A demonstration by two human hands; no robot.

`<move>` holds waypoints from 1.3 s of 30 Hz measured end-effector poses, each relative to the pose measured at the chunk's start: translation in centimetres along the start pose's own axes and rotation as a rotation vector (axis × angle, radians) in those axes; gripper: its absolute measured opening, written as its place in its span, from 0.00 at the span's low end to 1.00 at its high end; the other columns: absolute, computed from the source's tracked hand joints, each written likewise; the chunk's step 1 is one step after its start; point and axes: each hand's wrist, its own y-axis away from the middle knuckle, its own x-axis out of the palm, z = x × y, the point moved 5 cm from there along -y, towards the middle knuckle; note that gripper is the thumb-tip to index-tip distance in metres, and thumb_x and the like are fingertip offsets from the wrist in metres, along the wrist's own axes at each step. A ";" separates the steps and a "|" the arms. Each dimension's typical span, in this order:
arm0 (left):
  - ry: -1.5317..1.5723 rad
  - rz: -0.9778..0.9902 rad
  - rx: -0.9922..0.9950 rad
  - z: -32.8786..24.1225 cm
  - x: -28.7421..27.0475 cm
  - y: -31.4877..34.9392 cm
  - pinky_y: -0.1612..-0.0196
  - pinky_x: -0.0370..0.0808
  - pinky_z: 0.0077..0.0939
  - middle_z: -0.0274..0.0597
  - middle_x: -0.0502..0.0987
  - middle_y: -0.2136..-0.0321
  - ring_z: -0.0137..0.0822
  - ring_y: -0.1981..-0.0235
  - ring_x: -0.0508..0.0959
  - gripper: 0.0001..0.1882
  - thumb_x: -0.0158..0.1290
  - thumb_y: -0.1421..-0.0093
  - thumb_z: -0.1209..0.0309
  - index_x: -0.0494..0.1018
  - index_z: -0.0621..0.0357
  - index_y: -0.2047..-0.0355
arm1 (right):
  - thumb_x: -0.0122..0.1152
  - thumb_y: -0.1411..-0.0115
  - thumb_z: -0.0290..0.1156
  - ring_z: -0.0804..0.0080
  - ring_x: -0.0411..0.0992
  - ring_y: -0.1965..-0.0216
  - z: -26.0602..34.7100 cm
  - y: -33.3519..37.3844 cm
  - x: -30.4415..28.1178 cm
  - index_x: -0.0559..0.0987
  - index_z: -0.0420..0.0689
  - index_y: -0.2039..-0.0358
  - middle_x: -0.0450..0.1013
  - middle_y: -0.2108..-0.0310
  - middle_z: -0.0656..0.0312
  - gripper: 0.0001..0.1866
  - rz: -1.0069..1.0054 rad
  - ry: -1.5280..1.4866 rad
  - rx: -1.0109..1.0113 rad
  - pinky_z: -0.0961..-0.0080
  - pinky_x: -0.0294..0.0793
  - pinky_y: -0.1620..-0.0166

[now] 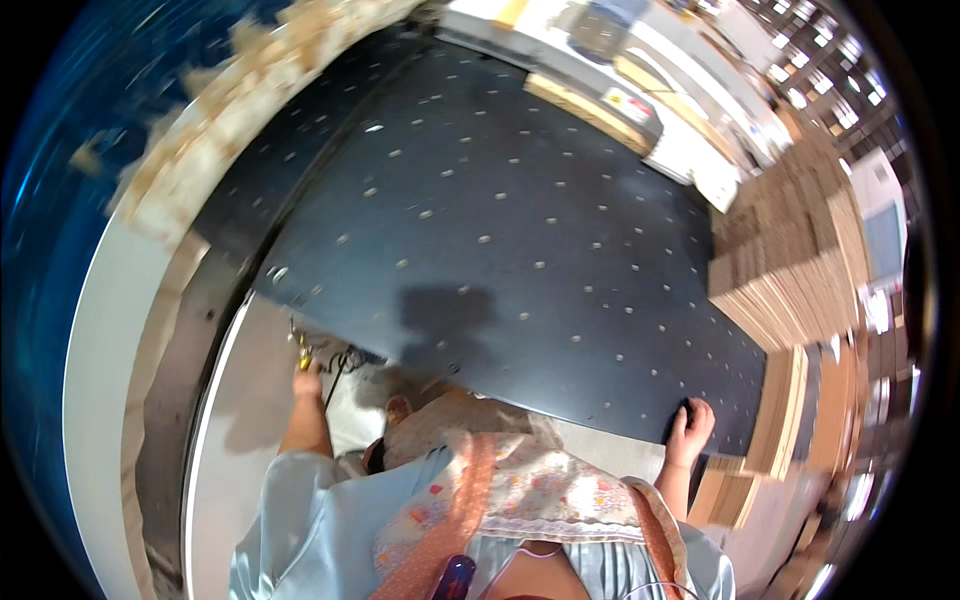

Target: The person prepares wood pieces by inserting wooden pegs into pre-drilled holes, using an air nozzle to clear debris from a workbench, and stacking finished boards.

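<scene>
A large dark table top (500,230), dotted with rows of small pale studs, spreads out in front of me. Below its near left corner, my left hand (308,380) is closed at a small brass-coloured fitting (305,353) with a silvery tip. Dark cable or hose (345,362) hangs close to that hand. Over the table's near right edge rests my right hand (691,432), its fingers curled and the thumb lying along them. What those fingers hold, if anything, is hidden.
Stacked brown cardboard sheets (785,245) rise at the right, with more cardboard (782,412) beside the table's right edge. Grey-and-white machinery (600,75) lines the far side. At left runs a pale panel (105,330) with torn brown material on top, next to blue sheeting (60,170).
</scene>
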 end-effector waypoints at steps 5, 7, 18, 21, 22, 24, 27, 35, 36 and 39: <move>-0.719 1.047 -0.287 1.0 3.6 4.2 0.70 0.72 0.34 0.37 0.77 0.68 0.38 0.70 0.76 0.16 0.43 0.39 0.58 0.73 0.54 0.62 | 0.57 0.53 0.26 0.54 0.67 0.59 0.5 -0.4 0.0 0.74 0.40 0.66 0.70 0.63 0.53 0.11 -0.047 0.032 0.001 0.63 0.64 0.53; -0.865 1.371 -0.166 -5.4 4.1 10.4 0.65 0.72 0.27 0.36 0.76 0.62 0.32 0.65 0.76 0.15 0.43 0.40 0.65 0.72 0.54 0.56 | 0.57 0.54 0.26 0.54 0.67 0.59 0.9 -0.5 -0.6 0.74 0.40 0.67 0.70 0.63 0.54 0.12 -0.045 0.026 0.040 0.63 0.64 0.53; -0.062 1.288 0.752 -38.3 10.4 31.4 0.63 0.73 0.24 0.44 0.76 0.73 0.31 0.70 0.75 0.07 0.50 0.42 0.75 0.73 0.68 0.69 | 0.62 0.59 0.28 0.55 0.67 0.57 1.8 -2.2 -0.2 0.75 0.42 0.65 0.70 0.62 0.55 0.16 0.085 -0.246 0.020 0.62 0.65 0.54; 0.110 1.229 0.714 -42.1 17.3 31.4 0.67 0.73 0.24 0.46 0.76 0.71 0.33 0.70 0.76 0.07 0.48 0.41 0.72 0.71 0.65 0.68 | 0.63 0.59 0.28 0.54 0.66 0.54 3.1 -3.7 0.1 0.75 0.42 0.64 0.70 0.61 0.54 0.18 0.108 -0.337 -0.018 0.60 0.64 0.50; 0.203 1.206 0.637 -42.6 19.5 30.7 0.68 0.74 0.23 0.45 0.76 0.69 0.33 0.69 0.76 0.07 0.48 0.41 0.72 0.70 0.64 0.66 | 0.63 0.59 0.29 0.53 0.66 0.53 3.2 -4.0 0.6 0.75 0.42 0.63 0.70 0.60 0.54 0.18 0.106 -0.342 -0.019 0.61 0.65 0.50; 0.231 1.112 0.521 -43.8 23.6 29.8 0.68 0.74 0.21 0.42 0.76 0.69 0.31 0.69 0.76 0.06 0.48 0.40 0.71 0.71 0.60 0.66 | 0.63 0.58 0.29 0.53 0.66 0.54 3.1 -4.2 1.3 0.75 0.42 0.63 0.70 0.60 0.54 0.18 0.086 -0.335 0.015 0.61 0.65 0.51; 0.155 1.080 0.527 -45.7 29.2 29.8 0.69 0.73 0.20 0.37 0.75 0.71 0.28 0.70 0.75 0.05 0.49 0.41 0.71 0.71 0.58 0.66 | 0.63 0.58 0.28 0.52 0.67 0.55 2.3 -3.9 2.0 0.75 0.42 0.64 0.70 0.61 0.53 0.17 0.016 -0.374 0.102 0.61 0.66 0.52; -0.222 0.260 1.398 -56.3 36.0 20.4 0.53 0.69 0.38 0.51 0.74 0.62 0.48 0.59 0.73 0.14 0.57 0.53 0.70 0.74 0.59 0.65 | 0.61 0.58 0.25 0.53 0.68 0.59 1.6 -4.2 1.8 0.75 0.40 0.68 0.72 0.66 0.54 0.13 -0.078 -0.349 0.224 0.63 0.68 0.55; -0.241 0.165 1.294 -57.2 36.3 18.3 0.51 0.67 0.38 0.51 0.73 0.61 0.48 0.57 0.71 0.16 0.57 0.53 0.69 0.73 0.59 0.62 | 0.61 0.58 0.25 0.53 0.68 0.59 1.5 -4.1 1.7 0.75 0.40 0.68 0.72 0.66 0.54 0.13 -0.069 -0.330 0.231 0.63 0.68 0.55; -0.257 -0.052 1.017 -59.2 36.2 13.1 0.46 0.62 0.38 0.51 0.71 0.57 0.51 0.51 0.68 0.23 0.54 0.51 0.65 0.67 0.58 0.54 | 0.60 0.59 0.25 0.53 0.68 0.60 1.4 -3.9 1.6 0.75 0.40 0.69 0.72 0.67 0.54 0.13 -0.062 -0.300 0.236 0.62 0.67 0.56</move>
